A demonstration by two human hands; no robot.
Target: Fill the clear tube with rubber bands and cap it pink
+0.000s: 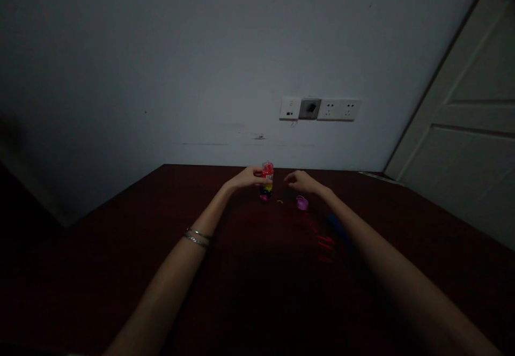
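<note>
My left hand [252,177] is wrapped round a small clear container [267,170], which stands upright near the back of the dark red table. Bands of red, yellow, black and pink contents show through its wall. To the right of it, just above the table, is my right hand [298,180] with its fingers curled together; whatever they may pinch is too small to make out. A tiny yellow curved piece [280,201] lies between the hands. Below my right hand sits a small purple cap-like piece [302,203] with a loop on it.
Beside my right forearm lie a blue object [338,226], partly hidden, and some red streaks [325,242], perhaps reflections. The dark red table [257,270] meets a pale wall with sockets [339,110]. A white door [462,115] stands at right.
</note>
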